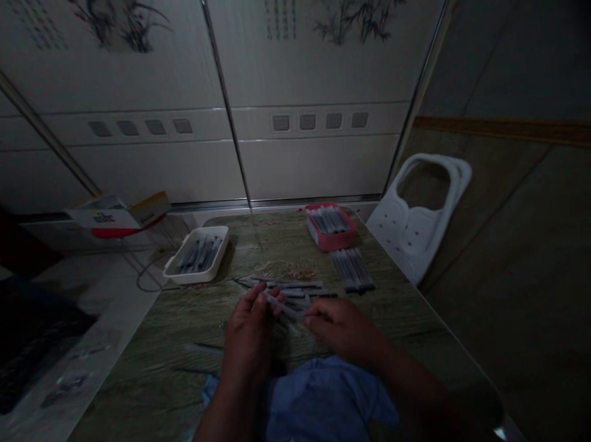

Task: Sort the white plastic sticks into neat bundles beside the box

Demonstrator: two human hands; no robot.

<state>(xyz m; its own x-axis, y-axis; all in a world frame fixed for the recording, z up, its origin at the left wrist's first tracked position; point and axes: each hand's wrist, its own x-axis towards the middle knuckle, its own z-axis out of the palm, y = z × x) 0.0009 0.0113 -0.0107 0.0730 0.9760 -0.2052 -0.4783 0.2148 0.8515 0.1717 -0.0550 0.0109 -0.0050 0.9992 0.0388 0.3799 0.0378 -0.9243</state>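
Note:
My left hand holds a slim, translucent pen between thumb and fingers, slanting down to the right. Closed in a pinch at the pen's lower right end is my right hand; its fingertips are partly hidden. Just beyond both hands lies a loose heap of similar pens, some with dark ends. A neat row of pens lies to the right, in front of a pink basket filled with more. The dim light hides fine detail.
A white tray with dark pens stands at the table's back left. Small reddish bits lie behind the heap. Blue cloth is at the near edge. A white plastic chair stands right, an open box on a red stool left.

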